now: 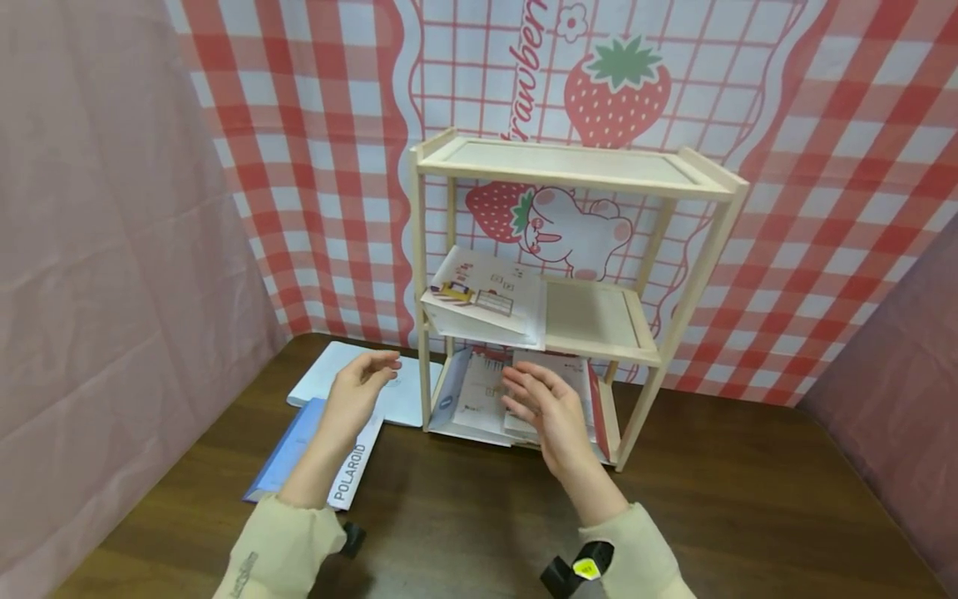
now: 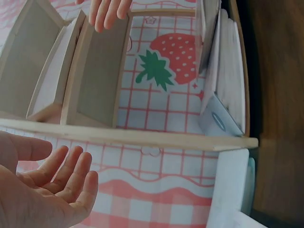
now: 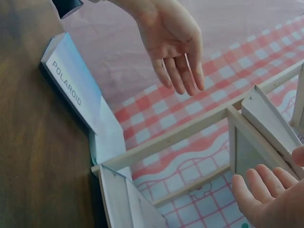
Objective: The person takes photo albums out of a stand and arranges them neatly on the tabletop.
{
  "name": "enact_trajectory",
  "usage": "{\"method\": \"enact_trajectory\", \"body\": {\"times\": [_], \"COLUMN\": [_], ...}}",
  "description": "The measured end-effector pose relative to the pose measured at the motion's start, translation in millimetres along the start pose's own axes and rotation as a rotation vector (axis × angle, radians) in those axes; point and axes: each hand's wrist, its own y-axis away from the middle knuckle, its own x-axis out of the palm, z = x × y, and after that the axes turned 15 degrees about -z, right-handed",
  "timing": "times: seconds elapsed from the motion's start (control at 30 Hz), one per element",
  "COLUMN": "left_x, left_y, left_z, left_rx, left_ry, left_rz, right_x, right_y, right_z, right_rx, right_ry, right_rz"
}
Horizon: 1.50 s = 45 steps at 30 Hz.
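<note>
My left hand (image 1: 358,399) is in the air left of the wooden shelf (image 1: 651,399), above a light blue flat book or box (image 1: 329,370). Its fingers are loosely bent and hold nothing. In front of the lower tier hovers my right hand (image 1: 550,416), palm turned inward, empty too. On the left of the middle tier lies a white book-like item (image 1: 482,291) with small printed pictures. Several printed flat items, one a white booklet (image 1: 479,399), lie on the bottom tier, partly hidden behind the right hand.
A blue-and-white POLAROID book (image 1: 288,453) lies on the dark wooden table (image 1: 434,516), overlapping the light blue one. Behind the shelf hangs a checked strawberry cloth (image 1: 337,166). Pink cloths (image 1: 112,249) close off both sides.
</note>
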Motion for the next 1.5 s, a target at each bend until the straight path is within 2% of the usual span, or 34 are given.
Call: {"method": "enact_trajectory", "body": {"times": [0.23, 0.47, 0.57, 0.73, 0.93, 1.23, 1.5], "left_x": [10.0, 22.6, 28.0, 35.4, 40.7, 42.8, 41.9], "left_y": [-1.9, -3.6, -4.1, -4.4, -2.4, -0.9, 0.3], "left_z": [-11.6, -23.7, -26.0, -26.9, -28.6, -31.4, -35.3], "left_rx": [0.008, 0.058, 0.059, 0.032, -0.019, -0.04, -0.11], "left_ry": [-0.006, 0.086, 0.102, 0.124, 0.142, 0.226, 0.328], "left_rz": [0.04, 0.137, 0.149, 0.148, 0.154, 0.156, 0.153], "right_x": [-3, -7, -7, -8, -11, -11, -9], "right_y": [-5.4, -9.2, -9.8, -9.7, -9.8, -9.4, -7.6], "right_z": [7, 12, 13, 16, 19, 18, 20], "right_rx": [-0.001, 0.045, 0.052, 0.053, 0.043, 0.018, 0.029], "right_ry": [-0.019, -0.073, -0.11, -0.162, -0.16, -0.163, -0.158], "right_rz": [-0.004, 0.015, 0.012, 0.022, 0.053, 0.073, 0.072]}}
